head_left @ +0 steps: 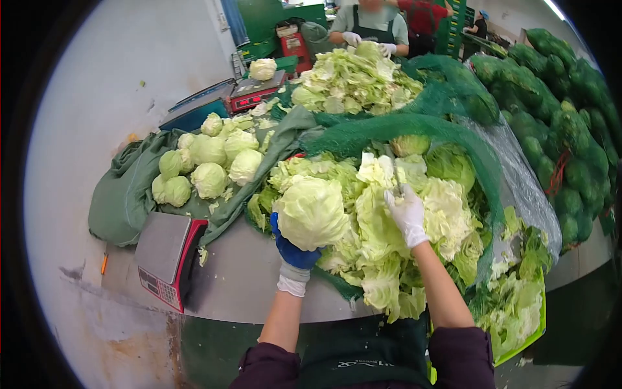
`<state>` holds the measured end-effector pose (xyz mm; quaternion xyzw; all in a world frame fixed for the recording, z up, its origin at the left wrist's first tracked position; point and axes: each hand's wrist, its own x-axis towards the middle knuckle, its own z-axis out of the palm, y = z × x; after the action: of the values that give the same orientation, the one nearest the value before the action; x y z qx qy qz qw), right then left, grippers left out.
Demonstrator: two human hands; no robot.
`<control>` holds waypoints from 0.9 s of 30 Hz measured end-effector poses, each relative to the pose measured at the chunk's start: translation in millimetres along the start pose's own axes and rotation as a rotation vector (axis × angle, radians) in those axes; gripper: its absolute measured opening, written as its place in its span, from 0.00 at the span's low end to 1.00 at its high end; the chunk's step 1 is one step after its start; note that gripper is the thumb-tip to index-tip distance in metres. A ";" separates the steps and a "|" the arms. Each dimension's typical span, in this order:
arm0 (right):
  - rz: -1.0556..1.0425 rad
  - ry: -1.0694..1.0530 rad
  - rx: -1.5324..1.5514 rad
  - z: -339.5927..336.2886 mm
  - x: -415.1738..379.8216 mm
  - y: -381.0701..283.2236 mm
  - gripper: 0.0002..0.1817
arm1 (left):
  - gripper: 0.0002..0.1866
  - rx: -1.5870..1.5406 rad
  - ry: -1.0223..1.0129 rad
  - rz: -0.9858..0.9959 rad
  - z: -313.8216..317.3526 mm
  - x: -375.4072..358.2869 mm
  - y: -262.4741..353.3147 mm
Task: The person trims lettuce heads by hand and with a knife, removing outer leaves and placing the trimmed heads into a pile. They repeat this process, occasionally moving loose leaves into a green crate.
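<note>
My left hand point(295, 249), in a blue glove over a white one, grips a pale green head of lettuce point(312, 212) from below and its left side. The head is raised over the pile of loose lettuce leaves point(379, 243). In a white glove, my right hand point(407, 212) is closed around a knife point(396, 174), whose narrow grey blade points away from me above the leaves; its handle is mostly hidden. Beyond the hand, whole lettuce heads point(450, 165) lie within the green mesh net point(447, 129).
Several trimmed heads point(210, 180) lie on green cloth at left, behind a red-edged scale point(165, 243). Another scale point(256, 91) bears one head. A co-worker point(369, 26) stands behind a leaf heap. Full net sacks point(564, 123) are stacked right; a lime-green crate point(539, 327) holds leaves.
</note>
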<state>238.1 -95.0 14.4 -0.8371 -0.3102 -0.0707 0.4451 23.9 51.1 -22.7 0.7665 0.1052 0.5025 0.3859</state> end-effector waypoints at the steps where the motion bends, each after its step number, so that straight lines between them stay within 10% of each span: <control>1: -0.052 0.076 0.202 -9.4 -2.2 -14.6 0.21 | 0.45 -0.296 0.042 -0.191 1.2 -3.3 -16.1; 5: 0.009 -0.228 0.603 -37.1 -15.9 -89.1 0.23 | 0.46 -0.989 0.022 -0.658 4.0 -5.7 -4.3; 9: 0.138 -0.405 0.717 -49.0 -35.9 -112.1 0.16 | 0.40 -1.392 -0.088 -0.406 12.2 -2.1 57.6; 12: 0.335 -0.342 0.921 -75.5 -65.1 -127.9 0.09 | 0.38 0.133 0.077 -0.113 20.8 -17.5 56.9; 13: 0.314 -0.380 0.929 -81.7 -77.4 -125.4 0.09 | 0.38 0.135 0.086 -0.114 17.8 -13.5 56.3; 15: 0.327 -0.495 0.878 -95.7 -97.9 -120.6 0.16 | 0.39 -1.748 0.174 -0.716 8.7 5.0 60.3; 19: -0.048 -0.263 0.581 -74.1 -101.7 -95.0 0.42 | 0.38 -1.559 0.214 -0.693 2.6 16.2 78.9; 23: -0.426 -0.093 0.624 -67.8 -80.6 -112.7 0.47 | 0.44 -1.307 0.186 -0.663 6.2 11.3 128.5; 27: 0.205 -0.388 1.006 -154.2 -78.0 -149.2 0.45 | 0.62 -0.663 -0.142 -0.141 -22.4 43.3 142.9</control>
<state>113.3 -190.9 179.8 -0.5445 -0.2989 0.2859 0.7296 -7.0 -11.5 111.1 0.6235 -0.0382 0.4268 0.6539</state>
